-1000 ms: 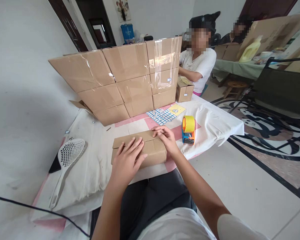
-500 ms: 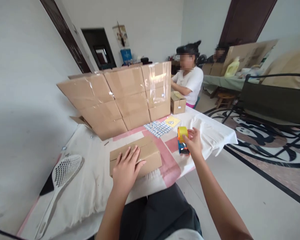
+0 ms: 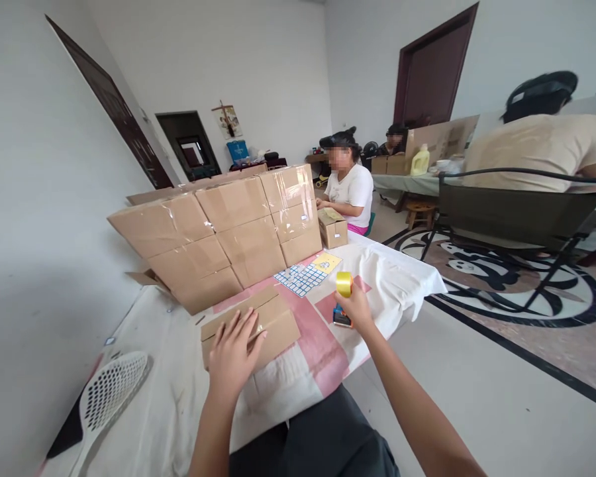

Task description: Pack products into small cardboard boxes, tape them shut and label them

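Observation:
My left hand (image 3: 234, 354) lies flat on top of a closed cardboard box (image 3: 278, 324), its fingers slightly spread, near the table's front edge. To the right, my right hand (image 3: 356, 308) is closed around a tape dispenser (image 3: 344, 283) with a yellow roll and a blue body. The fingers on its far side are partly hidden. Whether the dispenser touches the cloth I cannot tell. Behind the box, a sheet with a blue grid (image 3: 300, 278) and a yellow part lies on the pink and white tablecloth (image 3: 322, 354).
A wall of taped cardboard boxes (image 3: 248, 238) stands along the table's back. At the left lies a white perforated scoop (image 3: 112, 387). A smaller box (image 3: 334, 228) sits at the far corner, near a co-worker in a white shirt (image 3: 355, 189). A dark folding chair (image 3: 516, 209) stands right.
The whole view has shifted, so the table sits lower and further left. My right hand's fingers have drawn in around the tape dispenser. My left hand stays on the box.

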The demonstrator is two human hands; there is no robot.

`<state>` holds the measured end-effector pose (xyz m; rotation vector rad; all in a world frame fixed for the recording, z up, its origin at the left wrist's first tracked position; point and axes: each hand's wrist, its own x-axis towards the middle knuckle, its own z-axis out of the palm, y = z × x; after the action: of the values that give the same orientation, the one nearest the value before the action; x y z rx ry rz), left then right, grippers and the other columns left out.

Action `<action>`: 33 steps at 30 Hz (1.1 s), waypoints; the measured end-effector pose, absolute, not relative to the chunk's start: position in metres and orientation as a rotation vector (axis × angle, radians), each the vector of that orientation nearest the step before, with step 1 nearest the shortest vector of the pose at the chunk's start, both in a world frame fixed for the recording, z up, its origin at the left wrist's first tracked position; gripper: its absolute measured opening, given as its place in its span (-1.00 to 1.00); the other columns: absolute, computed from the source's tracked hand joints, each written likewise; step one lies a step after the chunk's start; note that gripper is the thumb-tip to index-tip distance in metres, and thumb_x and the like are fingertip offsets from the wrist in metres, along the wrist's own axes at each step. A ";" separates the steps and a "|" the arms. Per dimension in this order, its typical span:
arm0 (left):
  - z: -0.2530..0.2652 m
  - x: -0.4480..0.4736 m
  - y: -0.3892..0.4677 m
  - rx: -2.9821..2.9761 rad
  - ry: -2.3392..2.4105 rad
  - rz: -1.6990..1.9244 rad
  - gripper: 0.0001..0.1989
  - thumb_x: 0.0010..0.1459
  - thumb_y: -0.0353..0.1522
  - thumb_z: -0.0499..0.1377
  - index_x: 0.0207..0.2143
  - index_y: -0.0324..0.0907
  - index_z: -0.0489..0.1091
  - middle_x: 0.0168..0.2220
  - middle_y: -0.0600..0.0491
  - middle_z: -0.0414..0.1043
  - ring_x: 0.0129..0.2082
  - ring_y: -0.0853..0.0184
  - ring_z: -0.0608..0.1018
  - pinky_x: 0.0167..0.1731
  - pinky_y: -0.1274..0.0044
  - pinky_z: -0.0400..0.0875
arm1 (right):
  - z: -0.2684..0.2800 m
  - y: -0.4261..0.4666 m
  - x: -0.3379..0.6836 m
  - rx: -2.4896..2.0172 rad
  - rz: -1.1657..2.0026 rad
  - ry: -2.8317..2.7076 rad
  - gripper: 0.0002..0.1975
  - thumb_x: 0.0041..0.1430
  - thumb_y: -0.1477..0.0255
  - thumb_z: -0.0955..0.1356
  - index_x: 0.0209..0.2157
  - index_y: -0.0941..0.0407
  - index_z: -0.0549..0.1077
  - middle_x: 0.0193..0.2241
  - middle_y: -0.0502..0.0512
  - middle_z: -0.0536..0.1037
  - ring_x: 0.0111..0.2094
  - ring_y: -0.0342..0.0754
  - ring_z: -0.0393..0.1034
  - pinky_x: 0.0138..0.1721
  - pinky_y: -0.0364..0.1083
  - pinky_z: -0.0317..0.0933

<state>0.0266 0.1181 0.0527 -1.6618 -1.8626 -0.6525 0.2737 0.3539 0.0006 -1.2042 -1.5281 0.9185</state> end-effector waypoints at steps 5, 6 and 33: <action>0.062 0.060 0.129 -1.864 -1.561 -1.142 -0.75 0.27 -0.45 0.16 -0.05 -0.04 0.50 -0.12 0.04 0.63 -0.04 0.23 0.63 0.09 0.34 0.46 | 0.008 0.316 0.277 -1.003 1.119 -1.521 -0.62 -0.07 0.18 0.42 -0.26 0.15 0.47 -0.44 0.12 0.60 -0.42 0.07 0.51 -0.49 -0.09 0.32; 0.061 0.073 0.135 -1.942 -1.600 -1.189 -0.70 0.27 -0.42 0.18 0.03 -0.02 0.47 -0.06 0.03 0.62 -0.01 0.22 0.62 0.08 0.36 0.47 | 0.008 0.304 0.279 -0.908 1.227 -1.490 -0.56 -0.06 0.15 0.43 -0.21 0.16 0.48 -0.40 0.13 0.62 -0.40 0.08 0.52 -0.47 -0.07 0.36; -0.005 0.176 0.149 -2.015 -2.236 -2.178 -0.69 0.21 -0.20 0.26 -0.04 -0.12 0.50 0.04 -0.10 0.46 0.10 0.13 0.51 0.15 0.27 0.40 | 0.005 0.235 0.293 -0.785 1.237 -1.337 -0.34 0.27 -0.18 0.18 -0.47 0.10 0.50 -0.59 0.07 0.45 -0.54 -0.03 0.29 -0.47 -0.06 0.25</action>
<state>0.1755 0.1487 -0.0048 -2.0149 -2.2362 -2.1781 0.2925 0.2347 0.0055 -0.7851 -1.3372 1.2367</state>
